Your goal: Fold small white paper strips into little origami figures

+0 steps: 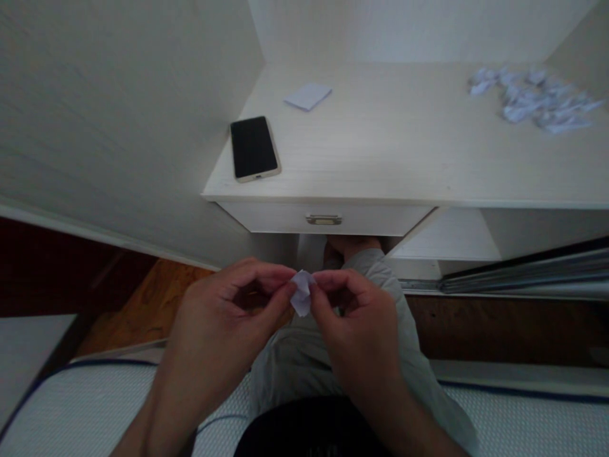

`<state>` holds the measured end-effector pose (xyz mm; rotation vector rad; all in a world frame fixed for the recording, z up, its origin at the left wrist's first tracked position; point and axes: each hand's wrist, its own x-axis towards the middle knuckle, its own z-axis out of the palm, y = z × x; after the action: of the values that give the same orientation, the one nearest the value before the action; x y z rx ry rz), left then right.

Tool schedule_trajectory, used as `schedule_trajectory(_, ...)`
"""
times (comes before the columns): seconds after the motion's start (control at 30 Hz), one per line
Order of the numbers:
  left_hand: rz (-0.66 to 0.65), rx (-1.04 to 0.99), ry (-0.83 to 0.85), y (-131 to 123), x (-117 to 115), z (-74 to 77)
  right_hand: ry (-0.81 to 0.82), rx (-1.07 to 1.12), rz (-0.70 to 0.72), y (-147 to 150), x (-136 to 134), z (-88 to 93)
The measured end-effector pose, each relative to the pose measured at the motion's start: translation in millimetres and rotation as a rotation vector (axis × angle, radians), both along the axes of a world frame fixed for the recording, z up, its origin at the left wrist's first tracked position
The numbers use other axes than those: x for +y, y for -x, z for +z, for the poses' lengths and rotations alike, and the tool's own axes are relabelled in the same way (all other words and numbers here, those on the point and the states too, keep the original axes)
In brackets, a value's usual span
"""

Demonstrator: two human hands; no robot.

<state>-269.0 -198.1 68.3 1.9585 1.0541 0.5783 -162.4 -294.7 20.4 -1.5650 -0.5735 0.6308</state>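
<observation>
Between my two hands, above my lap, is a small piece of folded white paper (301,294). My left hand (233,311) pinches its left edge between thumb and forefinger. The right edge is pinched the same way by my right hand (354,314). The paper looks creased and stands roughly upright, narrowing toward its lower end. Both hands are in front of the desk's drawer, below the desktop edge.
On the white desktop (371,139) lie a black-screened phone (254,148), a flat folded sheet of paper (309,96) and, at the far right, a heap of crumpled paper pieces (537,98). A drawer (285,217) with a metal handle sits under the top. A panel wall (118,114) rises at left.
</observation>
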Motion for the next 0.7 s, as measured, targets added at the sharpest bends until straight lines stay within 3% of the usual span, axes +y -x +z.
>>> schedule_trajectory(0.17,0.071,-0.011,-0.008,-2,-4,-8.5,-0.015,-0.405,-0.113,2,0,3.0)
schedule_trajectory(0.3,0.130,-0.054,-0.033,-5,-10,-16.2,-0.019,-0.609,-0.161,1,0,-0.3)
schedule_trajectory(0.5,0.262,-0.069,-0.110,-12,-19,-22.5,-0.047,-0.655,-0.182,1,-1,-1.4)
schedule_trajectory(0.7,0.262,-0.162,-0.032,-18,-25,-23.1,-0.076,-0.677,-0.220,-2,0,-0.8)
